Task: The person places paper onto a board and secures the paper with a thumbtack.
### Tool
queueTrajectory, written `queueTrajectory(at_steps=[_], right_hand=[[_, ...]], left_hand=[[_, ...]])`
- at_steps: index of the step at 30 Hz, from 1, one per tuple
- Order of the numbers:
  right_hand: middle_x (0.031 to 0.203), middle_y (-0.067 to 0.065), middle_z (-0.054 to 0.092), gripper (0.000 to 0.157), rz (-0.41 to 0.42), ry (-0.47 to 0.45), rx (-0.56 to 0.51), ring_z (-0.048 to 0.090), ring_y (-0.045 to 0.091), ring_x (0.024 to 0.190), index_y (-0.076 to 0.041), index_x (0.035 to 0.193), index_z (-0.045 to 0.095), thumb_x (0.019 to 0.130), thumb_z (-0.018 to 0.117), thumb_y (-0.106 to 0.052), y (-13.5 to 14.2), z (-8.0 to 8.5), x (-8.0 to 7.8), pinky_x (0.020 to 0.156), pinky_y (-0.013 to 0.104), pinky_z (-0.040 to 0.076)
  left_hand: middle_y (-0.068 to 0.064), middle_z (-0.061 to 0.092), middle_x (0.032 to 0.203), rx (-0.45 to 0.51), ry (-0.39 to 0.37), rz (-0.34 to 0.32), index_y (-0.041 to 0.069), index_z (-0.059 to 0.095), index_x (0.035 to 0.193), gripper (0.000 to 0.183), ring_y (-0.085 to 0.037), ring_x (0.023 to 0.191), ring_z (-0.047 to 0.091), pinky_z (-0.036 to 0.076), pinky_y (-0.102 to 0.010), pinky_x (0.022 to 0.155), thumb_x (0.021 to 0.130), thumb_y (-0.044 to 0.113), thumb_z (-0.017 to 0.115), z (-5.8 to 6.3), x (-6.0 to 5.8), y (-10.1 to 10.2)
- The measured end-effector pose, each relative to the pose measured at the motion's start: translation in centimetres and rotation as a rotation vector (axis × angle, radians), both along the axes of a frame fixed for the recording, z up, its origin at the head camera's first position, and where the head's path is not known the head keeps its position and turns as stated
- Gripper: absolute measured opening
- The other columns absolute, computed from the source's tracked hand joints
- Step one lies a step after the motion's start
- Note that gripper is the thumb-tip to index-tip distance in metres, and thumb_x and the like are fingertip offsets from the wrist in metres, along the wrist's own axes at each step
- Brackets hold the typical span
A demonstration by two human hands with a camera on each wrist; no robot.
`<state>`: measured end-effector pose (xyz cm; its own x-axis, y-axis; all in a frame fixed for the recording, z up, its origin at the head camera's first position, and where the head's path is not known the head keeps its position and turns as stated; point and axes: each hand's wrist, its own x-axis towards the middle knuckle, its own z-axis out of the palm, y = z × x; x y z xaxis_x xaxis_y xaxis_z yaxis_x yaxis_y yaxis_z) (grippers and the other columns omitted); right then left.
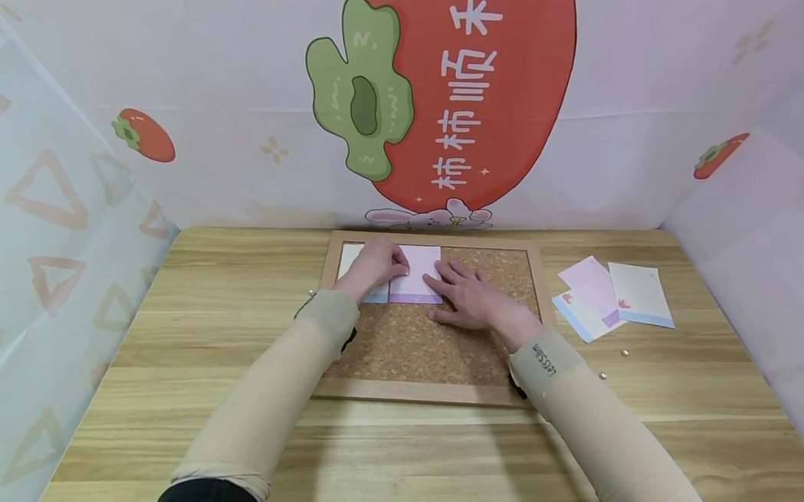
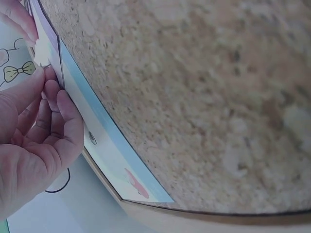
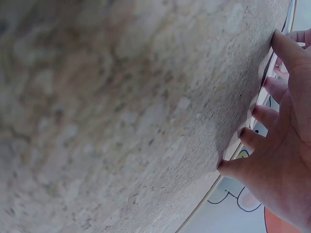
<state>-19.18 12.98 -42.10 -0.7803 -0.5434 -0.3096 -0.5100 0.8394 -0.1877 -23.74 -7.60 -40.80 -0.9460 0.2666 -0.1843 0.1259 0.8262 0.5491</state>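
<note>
Over a pink note sheet (image 1: pixel 420 271) on the cork board (image 1: pixel 408 346), my left hand (image 1: pixel 377 265) pinches a small silver thumbtack (image 2: pixel 46 66) between thumb and forefinger. Its other fingers are curled. My right hand (image 1: pixel 470 297) lies spread on the board, fingertips touching the cork and the sheet's right edge. Left of the pink sheet is a white note sheet with a blue border (image 2: pixel 104 124), partly hidden by my left hand in the head view. A round thumbtack (image 2: pixel 92 138) sits in that white sheet.
Right of the board, a pink loose sheet (image 1: pixel 589 284) and two white-and-blue ones overlap on the wooden table (image 1: pixel 242 353). Two loose thumbtacks (image 1: pixel 625 352) lie in front of them. The board's wooden frame (image 1: pixel 417 392) stands near the printed back wall (image 1: pixel 232 177).
</note>
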Motion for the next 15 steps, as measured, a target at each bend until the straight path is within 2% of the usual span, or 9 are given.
queueTrajectory(at_steps=[15], right_hand=[[0.170,0.011,0.011,0.074,-0.001,-0.016,-0.016,0.006,0.037,0.157,-0.023,0.161,0.022,0.100,0.051,-0.054,0.05,-0.01,-0.05,0.121,0.068,0.017]], left_hand=[[-0.009,0.075,0.106,0.000,0.002,-0.001,0.006,0.078,0.098,0.015,-0.022,0.099,0.063,0.052,-0.037,0.094,0.094,0.017,0.069,0.25,0.11,0.01]])
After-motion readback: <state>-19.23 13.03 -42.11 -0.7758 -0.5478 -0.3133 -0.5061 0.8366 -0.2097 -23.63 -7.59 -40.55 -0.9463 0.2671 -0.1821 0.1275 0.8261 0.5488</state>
